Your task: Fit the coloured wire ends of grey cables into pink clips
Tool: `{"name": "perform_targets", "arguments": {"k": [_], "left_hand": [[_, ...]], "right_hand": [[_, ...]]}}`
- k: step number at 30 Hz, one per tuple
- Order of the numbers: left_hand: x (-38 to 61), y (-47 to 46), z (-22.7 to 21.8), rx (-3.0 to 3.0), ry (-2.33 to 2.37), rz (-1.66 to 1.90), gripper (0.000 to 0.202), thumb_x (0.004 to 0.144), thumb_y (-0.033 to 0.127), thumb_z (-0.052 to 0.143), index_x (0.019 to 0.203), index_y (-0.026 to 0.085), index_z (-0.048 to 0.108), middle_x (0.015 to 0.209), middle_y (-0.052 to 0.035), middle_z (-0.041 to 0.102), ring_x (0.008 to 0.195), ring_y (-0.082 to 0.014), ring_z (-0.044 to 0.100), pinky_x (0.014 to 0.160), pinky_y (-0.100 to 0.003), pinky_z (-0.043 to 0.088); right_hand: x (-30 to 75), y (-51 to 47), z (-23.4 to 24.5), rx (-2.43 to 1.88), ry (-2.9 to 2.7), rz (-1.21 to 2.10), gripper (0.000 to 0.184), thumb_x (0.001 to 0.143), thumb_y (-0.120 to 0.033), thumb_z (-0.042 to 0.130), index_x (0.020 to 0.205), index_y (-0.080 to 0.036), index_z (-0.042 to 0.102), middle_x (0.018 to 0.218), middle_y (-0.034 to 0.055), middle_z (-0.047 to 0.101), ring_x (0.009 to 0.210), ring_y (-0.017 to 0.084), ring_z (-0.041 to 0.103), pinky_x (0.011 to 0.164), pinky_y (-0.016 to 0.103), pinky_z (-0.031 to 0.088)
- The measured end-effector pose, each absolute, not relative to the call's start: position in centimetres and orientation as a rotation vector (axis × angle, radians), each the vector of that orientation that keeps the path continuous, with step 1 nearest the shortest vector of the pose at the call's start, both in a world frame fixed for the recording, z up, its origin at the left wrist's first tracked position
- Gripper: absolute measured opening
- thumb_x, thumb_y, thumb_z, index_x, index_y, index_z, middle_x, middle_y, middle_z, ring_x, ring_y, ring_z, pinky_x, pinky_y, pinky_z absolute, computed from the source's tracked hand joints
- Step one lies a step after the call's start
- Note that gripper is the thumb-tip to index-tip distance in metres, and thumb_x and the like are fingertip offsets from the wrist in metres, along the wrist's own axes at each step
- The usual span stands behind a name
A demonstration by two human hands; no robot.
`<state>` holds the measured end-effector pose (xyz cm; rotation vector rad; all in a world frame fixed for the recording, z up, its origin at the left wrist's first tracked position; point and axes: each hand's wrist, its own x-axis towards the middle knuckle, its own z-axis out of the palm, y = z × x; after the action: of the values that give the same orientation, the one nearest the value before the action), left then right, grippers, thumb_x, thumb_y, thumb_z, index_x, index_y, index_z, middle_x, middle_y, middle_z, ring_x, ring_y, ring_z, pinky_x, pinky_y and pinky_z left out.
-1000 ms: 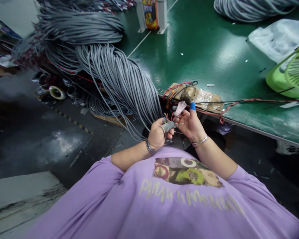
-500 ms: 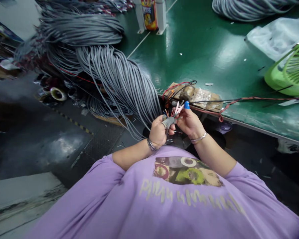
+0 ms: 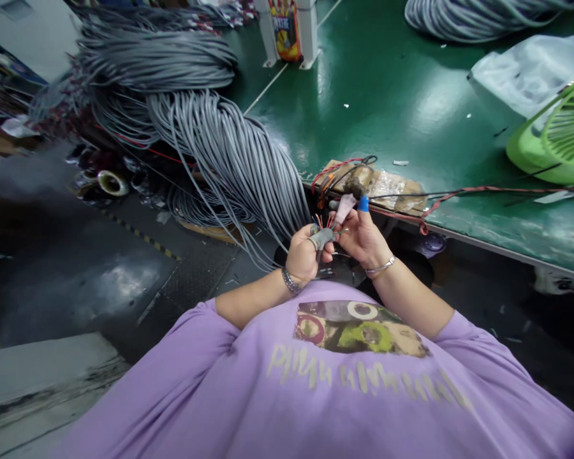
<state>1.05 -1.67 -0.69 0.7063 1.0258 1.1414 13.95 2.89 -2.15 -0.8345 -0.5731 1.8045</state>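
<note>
Coloured wires [image 3: 330,222] fan from left hand [image 3: 302,256], its grip closed on them, just off counter [image 3: 392,127] edge. Right hand [image 3: 366,242] close beside, fingers bent, hold unclear. Strands look light, thin, springy, easily kinked; best pinched where bunched.

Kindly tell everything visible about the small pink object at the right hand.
The small pink object is pale, perhaps plastic, and wider at its far end. It slants up from near the thin coloured wires, beside the blue-tipped finger. The right hand holds its nearer end; fine details are blurred.
</note>
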Motion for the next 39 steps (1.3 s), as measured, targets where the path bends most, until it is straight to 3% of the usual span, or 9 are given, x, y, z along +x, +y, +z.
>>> {"name": "perform_targets", "arguments": {"k": [3,6,11,17,20,24,27,33,39], "left_hand": [[0.6,-2.0,-0.8,0.735,1.032,1.146,0.040,0.064,0.046,0.078,0.070,0.018,0.051,0.051,0.0045,0.058,0.038,-0.0061,0.048,0.037,-0.017,0.036],[0.2,-2.3,-1.3,0.778,1.045,1.168,0.040,0.065,0.046,0.078,0.070,0.017,0.052,0.052,0.0043,0.059,0.038,-0.0063,0.050,0.038,-0.017,0.039],[-0.3,-2.5,-2.0,0.932,1.027,1.052,0.041,0.067,0.048,0.079,0.075,0.015,0.056,0.057,0.0017,0.063,0.044,-0.0087,0.057,0.046,-0.020,0.049],[-0.8,-1.7,-2.0,1.041,0.997,0.675,0.038,0.064,0.040,0.083,0.071,0.013,0.058,0.057,-0.0057,0.067,0.047,-0.0149,0.064,0.047,-0.023,0.053],[-0.9,-1.7,-1.8,0.999,1.031,0.795,0.039,0.065,0.043,0.082,0.072,0.013,0.059,0.057,-0.0045,0.066,0.045,-0.0141,0.063,0.044,-0.022,0.051],[-0.7,-1.9,-1.7,0.912,1.060,0.968,0.044,0.063,0.050,0.082,0.072,0.012,0.061,0.056,-0.0039,0.066,0.044,-0.0140,0.062,0.044,-0.022,0.052],[-0.6,-2.0,-1.9,0.908,1.045,0.933,0.044,0.062,0.049,0.082,0.071,0.012,0.061,0.056,-0.0045,0.066,0.045,-0.0146,0.063,0.044,-0.022,0.051],[-0.6,-2.1,-2.3,0.912,0.987,0.872,0.040,0.064,0.045,0.082,0.075,0.012,0.062,0.058,-0.0047,0.067,0.046,-0.0152,0.064,0.045,-0.022,0.051],[-0.6,-2.2,-2.3,0.830,1.025,1.066,0.043,0.063,0.049,0.080,0.074,0.013,0.059,0.058,-0.0022,0.067,0.045,-0.0129,0.062,0.048,-0.024,0.053]], "right_hand": [[14.9,2.0,-2.3,-0.835,-0.665,1.905,0.059,0.063,-0.078,0.070,0.079,-0.021,0.065,0.077,0.0018,0.066,0.060,0.011,0.053,0.051,0.023,0.046],[15.3,1.1,-2.1,-0.851,-0.796,1.948,0.052,0.054,-0.063,0.085,0.073,-0.019,0.064,0.067,-0.0008,0.061,0.056,0.010,0.052,0.052,0.022,0.045],[14.8,-0.1,-1.8,-0.943,-0.938,1.766,0.035,0.060,-0.041,0.089,0.074,-0.018,0.068,0.062,-0.0027,0.060,0.052,0.008,0.048,0.052,0.022,0.040],[15.2,-0.5,-2.4,-0.964,-1.138,1.615,0.029,0.065,-0.042,0.085,0.077,-0.018,0.072,0.071,0.0006,0.067,0.064,0.012,0.057,0.060,0.025,0.046],[15.7,-0.4,-2.9,-0.962,-1.098,1.652,0.031,0.069,-0.044,0.083,0.083,-0.018,0.073,0.072,0.0000,0.066,0.061,0.010,0.054,0.059,0.024,0.045],[15.8,-0.5,-3.3,-0.982,-0.984,1.721,0.035,0.063,-0.042,0.087,0.078,-0.017,0.068,0.064,-0.0028,0.060,0.056,0.008,0.051,0.055,0.022,0.043],[15.4,-0.7,-3.3,-0.972,-0.950,1.683,0.032,0.063,-0.039,0.087,0.074,-0.017,0.066,0.059,-0.0043,0.057,0.052,0.007,0.047,0.052,0.021,0.039],[14.6,-0.7,-2.5,-0.977,-1.077,1.559,0.027,0.067,-0.035,0.084,0.076,-0.017,0.067,0.068,-0.0011,0.063,0.058,0.008,0.050,0.055,0.022,0.039],[14.3,-0.3,-2.4,-1.004,-0.871,1.516,0.030,0.067,-0.034,0.081,0.066,-0.018,0.056,0.053,-0.0066,0.046,0.050,0.006,0.037,0.050,0.021,0.031]]}}
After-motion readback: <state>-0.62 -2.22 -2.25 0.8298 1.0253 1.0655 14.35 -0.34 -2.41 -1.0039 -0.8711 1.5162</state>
